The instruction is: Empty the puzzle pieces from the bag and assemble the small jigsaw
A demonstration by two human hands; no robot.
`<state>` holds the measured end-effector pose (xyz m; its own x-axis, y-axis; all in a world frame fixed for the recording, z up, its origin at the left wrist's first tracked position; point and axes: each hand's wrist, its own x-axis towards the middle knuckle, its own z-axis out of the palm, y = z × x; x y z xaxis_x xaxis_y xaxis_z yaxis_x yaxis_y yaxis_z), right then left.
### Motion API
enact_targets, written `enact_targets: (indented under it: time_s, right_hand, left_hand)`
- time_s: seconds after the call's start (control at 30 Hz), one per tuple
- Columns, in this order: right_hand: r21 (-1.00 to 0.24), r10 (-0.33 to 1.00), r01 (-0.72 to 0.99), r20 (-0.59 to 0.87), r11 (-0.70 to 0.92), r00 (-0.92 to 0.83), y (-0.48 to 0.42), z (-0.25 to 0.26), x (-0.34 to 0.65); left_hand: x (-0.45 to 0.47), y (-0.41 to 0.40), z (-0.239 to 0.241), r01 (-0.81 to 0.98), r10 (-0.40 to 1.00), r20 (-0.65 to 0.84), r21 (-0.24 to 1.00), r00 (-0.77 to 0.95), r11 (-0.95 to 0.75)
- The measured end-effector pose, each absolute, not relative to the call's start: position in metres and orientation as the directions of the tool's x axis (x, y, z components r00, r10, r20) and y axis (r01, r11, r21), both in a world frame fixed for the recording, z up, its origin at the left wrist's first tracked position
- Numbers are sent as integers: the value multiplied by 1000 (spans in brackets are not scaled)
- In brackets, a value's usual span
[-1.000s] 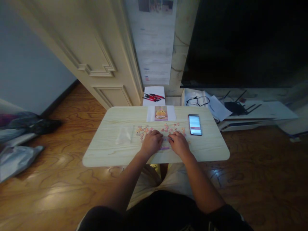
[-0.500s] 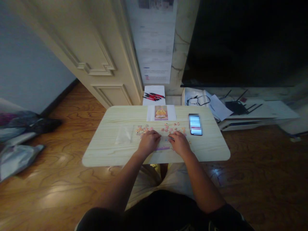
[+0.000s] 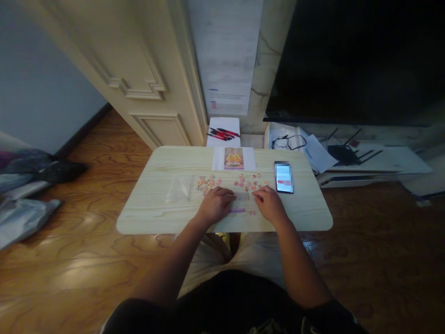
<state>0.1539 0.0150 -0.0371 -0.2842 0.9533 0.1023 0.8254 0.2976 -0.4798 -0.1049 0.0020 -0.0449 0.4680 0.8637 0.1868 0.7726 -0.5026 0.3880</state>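
Note:
My left hand (image 3: 218, 204) lies at the left side of a clear, flat puzzle tray (image 3: 242, 196), its fingers stretched over the edge. A purple strip of joined puzzle pieces (image 3: 237, 210) runs along the near side of the tray. To the right, my right hand (image 3: 270, 204) has thumb and fingertips pinched together; whatever they hold is too small to make out. Loose pink and orange puzzle pieces (image 3: 206, 182) lie beyond my left hand, and more puzzle pieces (image 3: 241, 180) are scattered past the right one. A small puzzle piece (image 3: 252, 213) sits between my hands, near the strip.
A printed picture of a yellow figure (image 3: 234, 158) lies at the table's (image 3: 146, 204) far edge. On the left is a clear plastic bag (image 3: 179, 189), on the right a phone (image 3: 284, 177). Red and black pens (image 3: 224, 134) rest on a white surface behind.
My right hand has shifted right, away from the tray, uncovering more of it and the piece beside the purple strip. My left hand stays at the tray's left side. The view has tilted slightly.

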Motion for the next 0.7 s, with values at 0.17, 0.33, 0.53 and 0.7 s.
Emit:
enact_targets:
  time_s: [0.17, 0.33, 0.53, 0.7]
  right_hand:
    - [-452, 924, 811, 92, 371, -371, 11, -38, 145]
    - [-381, 914, 837, 58, 393, -402, 10, -34, 138]
    - [-347, 896, 831, 80, 435, -436, 10, -33, 129]
    - [-411, 888, 788, 202, 459, -413, 6, -46, 127]
  left_hand:
    - [-106, -3, -43, 768, 845, 139, 361, 517, -529]
    - [-107, -2, -37, 777, 822, 93, 279, 562, -564]
    - [-113, 0, -35, 782, 820, 131, 252, 557, -571]
    - [-123, -20, -47, 826, 862, 209, 254, 462, -504]
